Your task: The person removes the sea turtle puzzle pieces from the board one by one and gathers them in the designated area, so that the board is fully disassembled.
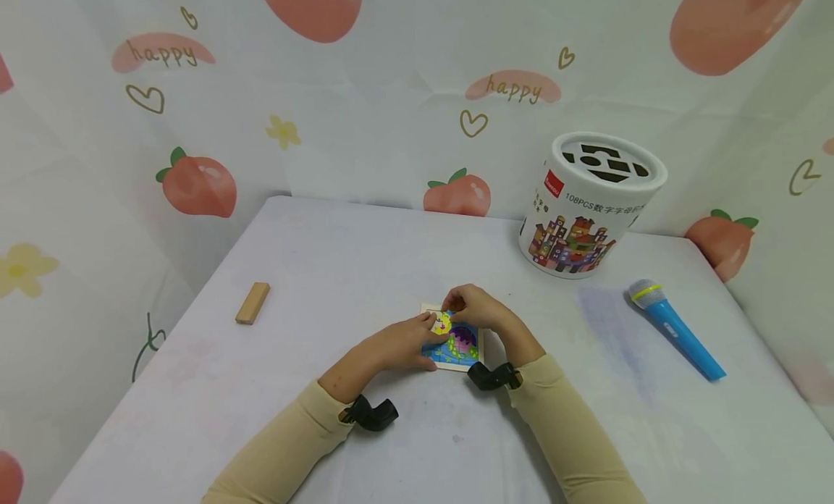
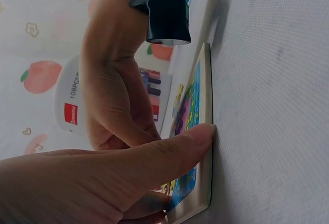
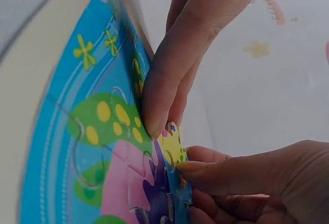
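Observation:
A jigsaw puzzle [image 1: 464, 341] with a blue sea picture in a pale frame lies on the table in front of me. My left hand [image 1: 397, 345] holds it from the left. Its thumb [image 2: 193, 139] lies along the frame's near edge, and other fingertips [image 3: 157, 113] press on the picture. From the far right side my right hand [image 1: 478, 306] reaches in, pinching a yellow puzzle piece [image 3: 172, 144] between thumb and fingers at the picture's far part. The right fingertips behind that piece are partly hidden in the right wrist view.
A wooden block [image 1: 253, 303] lies at the left of the table. A white drum-shaped tub [image 1: 573, 214] with cut-out holes in its lid stands at the back right. In front of it, a blue toy microphone [image 1: 680, 334] lies near the right edge. A peach-print cloth [image 1: 365, 127] hangs behind.

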Demonstrator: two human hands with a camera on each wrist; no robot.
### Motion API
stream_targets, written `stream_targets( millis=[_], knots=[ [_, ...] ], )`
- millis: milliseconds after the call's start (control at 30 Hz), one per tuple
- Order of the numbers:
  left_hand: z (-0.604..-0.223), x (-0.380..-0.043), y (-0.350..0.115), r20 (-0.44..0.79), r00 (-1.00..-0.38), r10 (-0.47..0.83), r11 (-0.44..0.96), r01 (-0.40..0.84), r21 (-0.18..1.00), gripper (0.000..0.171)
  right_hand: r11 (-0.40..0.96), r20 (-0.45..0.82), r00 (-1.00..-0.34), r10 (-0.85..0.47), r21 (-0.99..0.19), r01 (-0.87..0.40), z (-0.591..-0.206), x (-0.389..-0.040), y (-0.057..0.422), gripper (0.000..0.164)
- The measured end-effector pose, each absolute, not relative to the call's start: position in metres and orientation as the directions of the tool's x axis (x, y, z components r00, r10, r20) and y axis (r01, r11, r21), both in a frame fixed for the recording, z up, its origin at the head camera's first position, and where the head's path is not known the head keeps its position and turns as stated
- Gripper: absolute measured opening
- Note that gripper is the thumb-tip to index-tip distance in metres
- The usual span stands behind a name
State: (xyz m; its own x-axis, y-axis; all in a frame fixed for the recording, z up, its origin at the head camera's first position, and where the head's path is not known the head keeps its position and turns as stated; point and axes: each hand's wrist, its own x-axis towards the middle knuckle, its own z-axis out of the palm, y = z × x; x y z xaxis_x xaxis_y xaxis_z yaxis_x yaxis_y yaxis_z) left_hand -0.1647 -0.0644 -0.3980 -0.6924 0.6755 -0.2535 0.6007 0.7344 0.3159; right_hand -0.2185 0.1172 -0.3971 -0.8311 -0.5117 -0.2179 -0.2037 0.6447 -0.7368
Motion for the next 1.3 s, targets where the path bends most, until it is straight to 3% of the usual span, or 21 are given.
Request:
stream_targets(
  millis=[333,1300],
  knots=[
    [-0.4,-0.165,-0.064,-0.251,-0.694,0.675,0.735,0.602,0.313,0.056,0.631,-0.196,-0.839,-0.508,-0.748,-0.207,-0.398,-0.218,0.121,0.016],
    [-0.398,-0.164,-0.064,-0.268,-0.699,0.663,0.747,0.592,0.303,0.057,0.568,-0.259,-0.865,-0.43,-0.822,-0.037,-0.411,-0.225,0.135,0.018]
  ],
)
